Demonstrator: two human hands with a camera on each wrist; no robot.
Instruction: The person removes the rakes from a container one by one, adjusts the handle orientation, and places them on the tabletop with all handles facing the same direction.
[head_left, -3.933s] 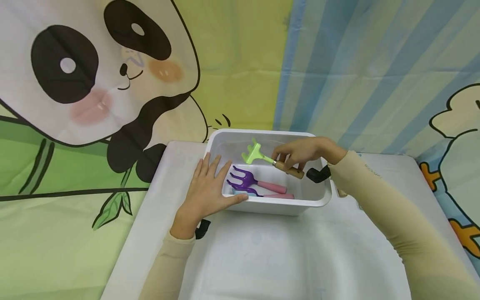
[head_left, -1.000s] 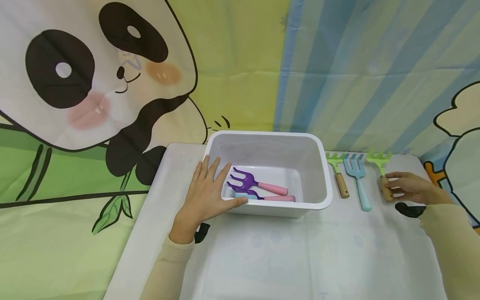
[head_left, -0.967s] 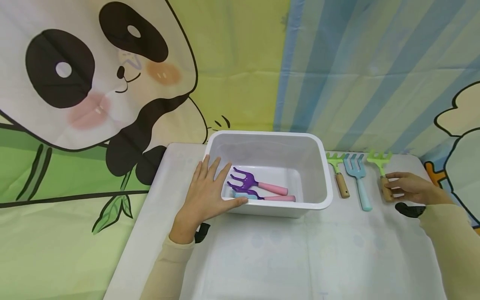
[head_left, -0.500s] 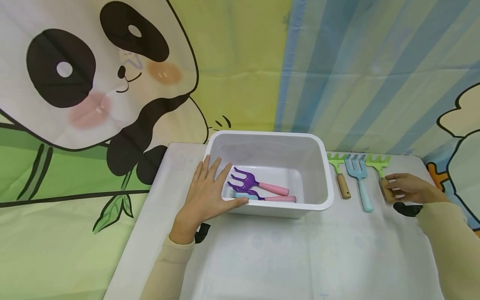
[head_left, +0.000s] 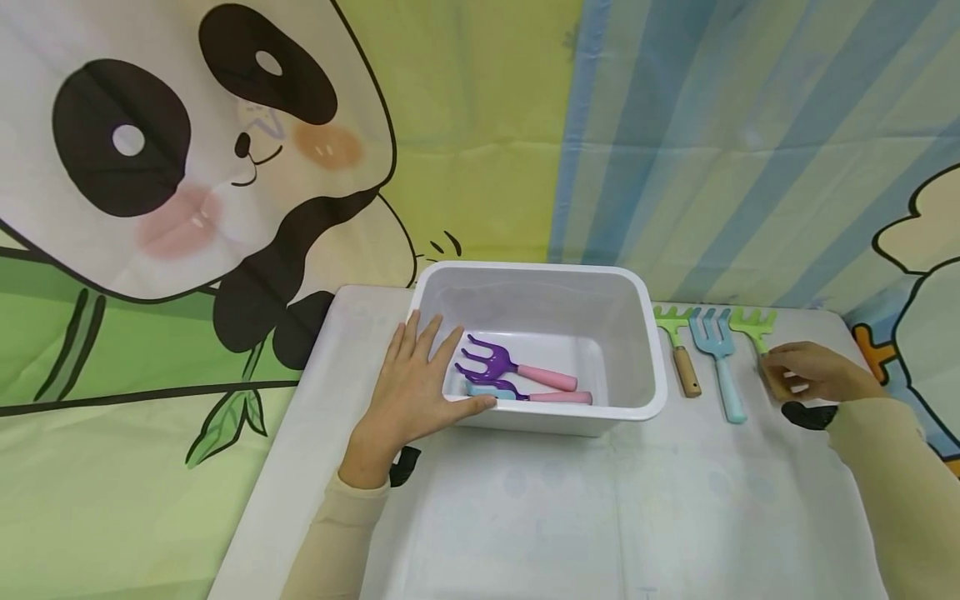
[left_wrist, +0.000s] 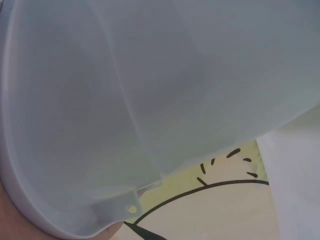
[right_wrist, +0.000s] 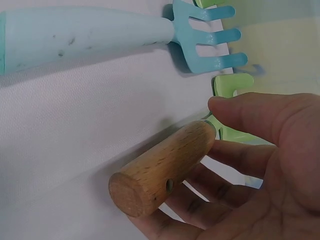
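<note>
In the head view, my left hand lies with fingers spread over the left end of a white plastic bin, thumb along the front rim. My right hand is at the far right, on the wooden handle of a green hand rake. The right wrist view shows my fingers along one side of that wooden handle and my thumb near its neck. A light blue hand fork and another green rake lie left of it. Two purple forks with pink handles lie in the bin.
A light blue piece shows partly under the front purple fork. The white table ends at a printed curtain behind the bin. The bin's outer wall fills most of the left wrist view.
The right hand has carried the green rake out of the bin to the table's right side. Lately the rake has shifted slightly left, towards the blue fork. The left hand stays put.
</note>
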